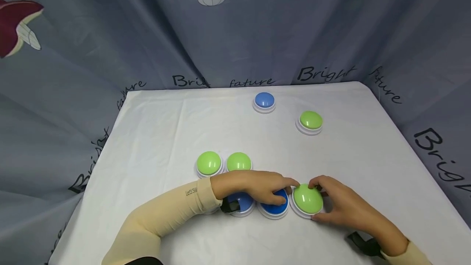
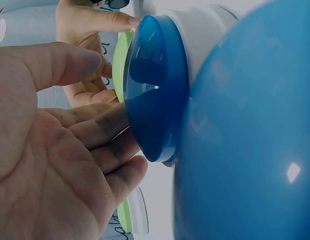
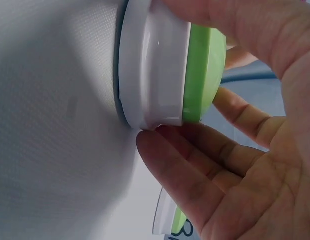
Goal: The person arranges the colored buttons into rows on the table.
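Observation:
Side by side at the front of the table are a green push button (image 1: pixel 308 199) and a blue push button (image 1: pixel 276 209), each a glossy dome on a round white base. My right hand (image 1: pixel 344 203) holds the green button from its right, thumb at the near side and fingers round the far side of the white base (image 3: pixel 162 65). Over the blue button reaches my left hand (image 1: pixel 263 187), its index fingertip at the green button's left edge. In the left wrist view, its loosely bent fingers (image 2: pixel 107 130) lie beside the blue dome (image 2: pixel 155 90), the thumb apart from it.
Another blue button (image 1: pixel 243 203) sits partly under my left wrist. Behind the left forearm stand two green buttons, left (image 1: pixel 208 162) and right (image 1: pixel 239 160). Farther back are a blue button (image 1: pixel 264 100) and a green one (image 1: pixel 310 120). A grey curtain (image 1: pixel 235 44) hangs behind the white-covered table (image 1: pixel 147 134).

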A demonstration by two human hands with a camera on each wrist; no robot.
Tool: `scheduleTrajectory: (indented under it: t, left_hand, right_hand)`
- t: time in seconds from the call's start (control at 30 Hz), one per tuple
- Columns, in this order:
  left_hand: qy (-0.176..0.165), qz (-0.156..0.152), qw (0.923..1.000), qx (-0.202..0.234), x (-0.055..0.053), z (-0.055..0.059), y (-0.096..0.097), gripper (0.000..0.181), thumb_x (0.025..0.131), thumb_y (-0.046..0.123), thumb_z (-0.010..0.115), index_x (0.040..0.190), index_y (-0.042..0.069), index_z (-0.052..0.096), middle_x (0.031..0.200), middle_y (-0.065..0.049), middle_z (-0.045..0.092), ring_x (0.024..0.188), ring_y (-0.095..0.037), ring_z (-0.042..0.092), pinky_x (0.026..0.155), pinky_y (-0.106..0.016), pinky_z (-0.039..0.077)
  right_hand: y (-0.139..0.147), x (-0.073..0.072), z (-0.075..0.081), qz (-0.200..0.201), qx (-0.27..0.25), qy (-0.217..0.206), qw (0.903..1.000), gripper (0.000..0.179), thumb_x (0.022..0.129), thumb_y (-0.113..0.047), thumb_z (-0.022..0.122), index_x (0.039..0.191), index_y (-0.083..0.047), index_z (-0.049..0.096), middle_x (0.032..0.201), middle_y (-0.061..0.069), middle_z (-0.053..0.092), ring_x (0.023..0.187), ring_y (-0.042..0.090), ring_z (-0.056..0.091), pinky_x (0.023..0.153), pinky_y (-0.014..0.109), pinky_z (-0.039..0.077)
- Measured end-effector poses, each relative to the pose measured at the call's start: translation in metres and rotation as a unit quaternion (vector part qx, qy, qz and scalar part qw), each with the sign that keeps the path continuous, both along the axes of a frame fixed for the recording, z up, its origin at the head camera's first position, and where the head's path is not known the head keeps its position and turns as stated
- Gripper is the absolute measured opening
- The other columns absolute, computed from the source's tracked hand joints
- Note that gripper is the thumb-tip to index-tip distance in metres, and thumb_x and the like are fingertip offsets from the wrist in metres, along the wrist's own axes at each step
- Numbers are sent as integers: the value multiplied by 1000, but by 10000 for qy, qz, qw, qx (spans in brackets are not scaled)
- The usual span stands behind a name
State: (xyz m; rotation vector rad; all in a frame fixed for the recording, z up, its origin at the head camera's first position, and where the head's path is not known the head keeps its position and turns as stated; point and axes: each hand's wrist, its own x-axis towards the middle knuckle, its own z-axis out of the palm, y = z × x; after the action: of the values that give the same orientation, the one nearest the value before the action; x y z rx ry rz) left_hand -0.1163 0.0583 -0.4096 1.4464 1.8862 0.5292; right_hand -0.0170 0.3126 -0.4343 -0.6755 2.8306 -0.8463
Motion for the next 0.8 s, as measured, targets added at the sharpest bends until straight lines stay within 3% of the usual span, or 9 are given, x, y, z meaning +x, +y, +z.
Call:
scheduleTrajectory:
  t: [0.33,0.53,0.67,0.8]
  left_hand:
    - [8,-84,9999,62,1,-1,-2,58,99,15,56,151,5,34,131,-1,61,122,-1,49,101,-11,33]
    - [70,44,9999,136,-3,1,-3,54,99,14,54,150,8,37,135,-4,59,125,-5,49,103,-14,34]
    - [223,225,9992,237,-10,4,-4,50,100,14,53,148,9,41,137,-6,58,128,-9,49,105,-17,35]
    - [437,483,9973,328,-20,5,0,48,100,14,52,147,8,43,139,-7,56,129,-9,48,106,-18,35]
  right_hand:
    - [0,0,0,151,102,53,9998,72,65,-48,90,120,-18,54,115,-10,58,100,10,59,84,36,54]
    - [0,-3,3,331,143,-34,9993,76,65,-52,89,122,-17,52,115,-11,54,100,6,55,85,31,53]
    - [6,-14,7,397,-90,-370,9985,76,68,-55,85,123,-15,51,117,-8,53,102,11,58,86,34,54]
    - [14,-33,14,259,-233,-475,9983,59,81,-48,78,120,-10,55,115,1,59,104,23,62,85,44,54]
